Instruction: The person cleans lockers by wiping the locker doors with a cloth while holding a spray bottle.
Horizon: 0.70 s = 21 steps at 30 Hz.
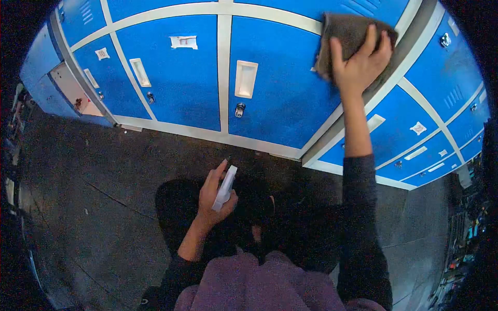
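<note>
My right hand [361,67] presses a brown-grey cloth [340,31] against the upper right corner of a blue locker door [282,67]. Its fingers are bent and spread over the cloth, which also reaches the pale frame. Low over my lap, my left hand [210,194] is closed around what looks like a spray bottle [225,189]. Only its white trigger head shows clearly; the lower body is hidden by the hand and the dark clothing. The door has a white recessed handle [246,79] and a metal lock [239,110].
More blue lockers [176,78] with number labels continue to the left, and another bank [399,135] angles away at the right. At far left, a compartment [75,90] stands open. Dark floor [104,181] lies below. Blurred clutter [467,233] lines the right edge.
</note>
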Available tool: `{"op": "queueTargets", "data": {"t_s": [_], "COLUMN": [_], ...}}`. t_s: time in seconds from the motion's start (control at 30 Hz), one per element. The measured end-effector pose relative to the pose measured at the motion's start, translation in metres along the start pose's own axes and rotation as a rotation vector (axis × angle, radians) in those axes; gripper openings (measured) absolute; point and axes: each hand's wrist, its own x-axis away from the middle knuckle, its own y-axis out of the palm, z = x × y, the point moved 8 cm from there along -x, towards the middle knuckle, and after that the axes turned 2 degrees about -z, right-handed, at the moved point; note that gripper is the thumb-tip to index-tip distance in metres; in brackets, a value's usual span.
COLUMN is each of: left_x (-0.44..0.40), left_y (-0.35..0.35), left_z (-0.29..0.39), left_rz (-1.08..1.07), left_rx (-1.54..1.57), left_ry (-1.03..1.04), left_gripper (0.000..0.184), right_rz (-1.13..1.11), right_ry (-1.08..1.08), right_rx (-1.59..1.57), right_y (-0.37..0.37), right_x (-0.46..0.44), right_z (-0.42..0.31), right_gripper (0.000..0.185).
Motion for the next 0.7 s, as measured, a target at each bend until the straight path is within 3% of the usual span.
{"op": "queueTargets", "data": {"t_s": [0.13,0.2,0.27,0.33,0.43,0.53,0.7], "left_x": [-0.005,-0.005,-0.004,-0.005,-0.006,-0.005,-0.003], "left_y": [0.000,0.001,0.002,0.002,-0.003,-0.002,-0.002], "left_z": [0.014,0.015,0.010,0.007,0.007,0.002,0.002], "left_rz": [-0.027,-0.028,-0.034,-0.030,-0.026,-0.018,-0.011], "left_rx": [-0.076,-0.077,-0.055,-0.077,-0.061,-0.023,-0.039], "left_ry": [0.039,0.046,0.031,0.019,-0.006,-0.022,0.014], "left_gripper": [0.073,0.074,0.073,0.073,0.073,0.074,0.075], "right_rz": [-0.343,-0.744,-1.175,-1.056,-1.069,-1.222,-0.884], "right_ry": [-0.023,-0.135,-0.463,-0.710,-0.583,-0.528,-0.282], "right_rx": [-0.041,-0.172,-0.231,-0.127,-0.239,-0.282,-0.153], "right_y": [0.016,0.032,0.039,0.024,0.015,0.029,0.035], "right_x": [0.107,0.188,0.286,0.351,0.340,0.317,0.157], "right_z": [-0.039,-0.066,-0.096,-0.107,-0.112,-0.105,-0.084], "right_gripper": [0.072,0.067,0.066,0.069,0.070,0.068,0.063]}}
